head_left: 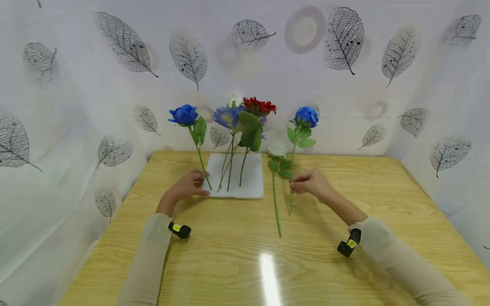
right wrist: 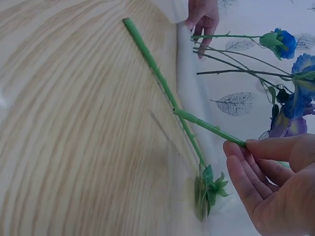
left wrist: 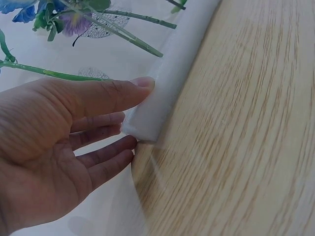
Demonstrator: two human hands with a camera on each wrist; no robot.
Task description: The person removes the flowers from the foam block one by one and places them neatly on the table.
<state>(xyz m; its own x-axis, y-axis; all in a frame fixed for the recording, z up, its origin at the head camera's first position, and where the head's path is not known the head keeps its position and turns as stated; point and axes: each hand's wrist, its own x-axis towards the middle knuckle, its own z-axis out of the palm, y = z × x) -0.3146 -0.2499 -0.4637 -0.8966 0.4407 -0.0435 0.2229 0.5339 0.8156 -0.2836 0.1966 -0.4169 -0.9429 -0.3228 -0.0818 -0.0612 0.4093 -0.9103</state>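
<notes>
In the head view, my left hand (head_left: 185, 187) holds the left front corner of a white foam board (head_left: 250, 189), thumb at the front and fingers along the side. Several artificial flowers stand upright in the board: a blue rose (head_left: 183, 114), a blue-violet bloom (head_left: 228, 117), a red flower (head_left: 259, 105) and a partly hidden white bloom (head_left: 236, 100). My right hand (head_left: 315, 186) pinches the green stem of another blue rose (head_left: 306, 116), blossom up. Its stem's lower end hangs free in the right wrist view. Left of it lies a white rose (head_left: 276, 151) on the table.
The wooden table (head_left: 214, 263) carries everything. Behind and at both sides hangs a pale curtain (head_left: 153, 89) printed with dark leaves. The white rose's long stem (right wrist: 156, 73) lies between the board and my right hand.
</notes>
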